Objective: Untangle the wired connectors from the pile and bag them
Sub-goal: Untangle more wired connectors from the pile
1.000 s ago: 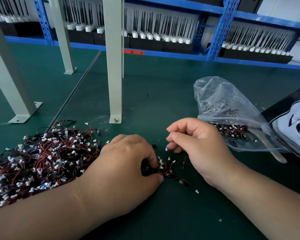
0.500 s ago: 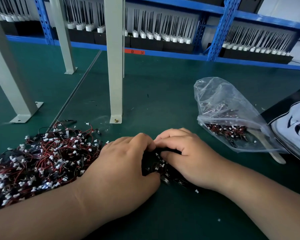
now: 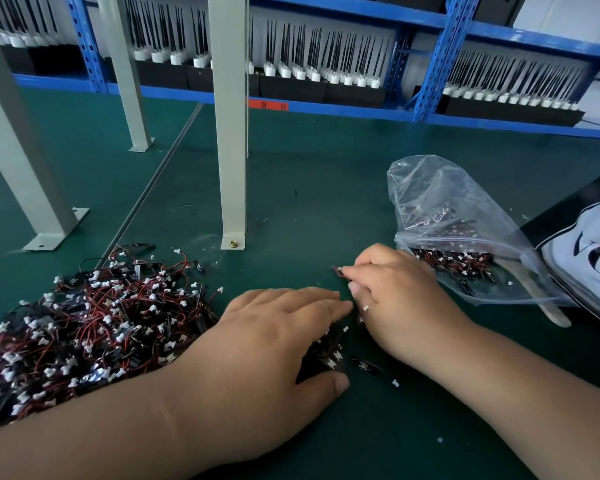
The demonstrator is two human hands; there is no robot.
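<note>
Pinching one connector (image 3: 338,270), right hand (image 3: 395,296) beside part-filled bag (image 3: 440,202) at three o'clock; left hand (image 3: 267,358), fingers (image 3: 309,301) flat, pins a bunch (image 3: 330,358); large pile (image 3: 101,327) at nine o'clock awaits sorting.

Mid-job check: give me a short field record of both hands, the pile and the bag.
left hand: rests on small bunch, fingers fairly straight
right hand: pinches one connector at its fingertips
pile: tangled, on green mat, left of both hands
bag: clear, lying right of the right hand, some connectors inside
</note>
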